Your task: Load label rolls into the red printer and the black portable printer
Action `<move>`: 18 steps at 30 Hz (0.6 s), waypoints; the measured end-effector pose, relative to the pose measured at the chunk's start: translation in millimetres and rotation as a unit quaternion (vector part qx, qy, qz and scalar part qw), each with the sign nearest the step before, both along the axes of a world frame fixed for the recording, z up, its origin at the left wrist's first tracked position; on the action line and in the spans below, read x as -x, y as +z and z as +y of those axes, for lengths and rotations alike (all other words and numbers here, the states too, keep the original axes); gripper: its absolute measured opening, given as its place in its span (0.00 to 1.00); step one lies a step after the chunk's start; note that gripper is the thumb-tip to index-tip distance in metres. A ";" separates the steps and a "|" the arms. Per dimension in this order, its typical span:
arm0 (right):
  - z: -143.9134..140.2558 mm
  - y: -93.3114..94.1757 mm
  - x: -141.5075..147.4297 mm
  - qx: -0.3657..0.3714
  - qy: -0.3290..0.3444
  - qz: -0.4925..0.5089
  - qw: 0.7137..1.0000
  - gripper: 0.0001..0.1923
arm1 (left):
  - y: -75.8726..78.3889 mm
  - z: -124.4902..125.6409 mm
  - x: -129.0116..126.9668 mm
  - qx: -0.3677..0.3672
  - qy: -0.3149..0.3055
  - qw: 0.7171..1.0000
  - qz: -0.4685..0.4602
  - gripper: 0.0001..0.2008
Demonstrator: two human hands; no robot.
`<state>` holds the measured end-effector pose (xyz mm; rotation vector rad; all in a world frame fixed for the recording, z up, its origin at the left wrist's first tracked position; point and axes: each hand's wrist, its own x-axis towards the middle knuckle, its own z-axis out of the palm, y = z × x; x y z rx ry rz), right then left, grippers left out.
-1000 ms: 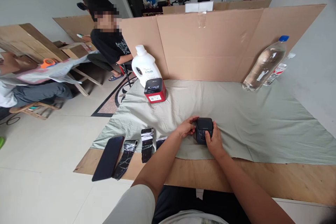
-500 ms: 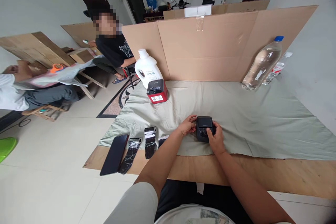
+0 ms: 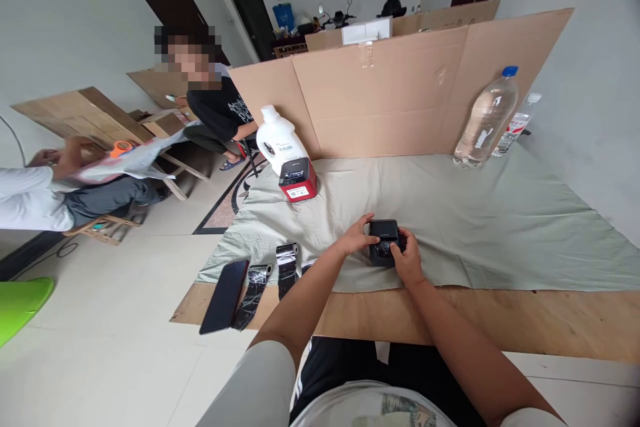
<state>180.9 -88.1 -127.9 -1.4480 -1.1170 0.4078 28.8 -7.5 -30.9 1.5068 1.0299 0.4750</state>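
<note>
Black, a small box-shaped device [image 3: 384, 239] sits on the green cloth [image 3: 475, 213] over the desk [image 3: 500, 320], held between both hands. Left hand [image 3: 357, 238] grips its side at 9 o'clock; right hand [image 3: 407, 260] clasps it from 4 o'clock, fingers over its front. A phone [image 3: 225, 295] lies well apart at 8 o'clock.

A pale grey-green cloth [image 3: 475, 213] covers the tan plywood counter [image 3: 500, 320]. The small device [image 3: 383, 240] is black; the box [image 3: 299, 181] near the far left corner is red with a black top — behind it a white jug [image 3: 277, 140]. The phone [image 3: 225, 295] is black, the film strips [image 3: 287, 267] black with white marbling, the clear bottle [image 3: 483, 120] blue-capped.
</note>
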 end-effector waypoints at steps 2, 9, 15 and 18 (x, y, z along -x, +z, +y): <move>-0.1 -1.1 0.0 0.002 0.006 0.009 1.000 0.24 | 2.6 4.7 -1.9 -0.018 0.013 1.000 0.014 0.37; 0.4 -4.1 -0.8 -0.002 0.012 0.021 1.000 0.24 | 3.0 5.4 -17.8 -0.206 0.176 0.949 0.162 0.15; 0.4 -3.9 -0.9 -0.005 0.013 0.030 0.999 0.22 | 7.3 -9.2 -35.6 -0.360 -0.001 0.897 0.258 0.06; 0.8 -3.6 -1.1 -0.012 0.003 0.030 0.999 0.21 | 13.6 -7.6 -44.0 -0.380 -0.120 0.849 0.346 0.11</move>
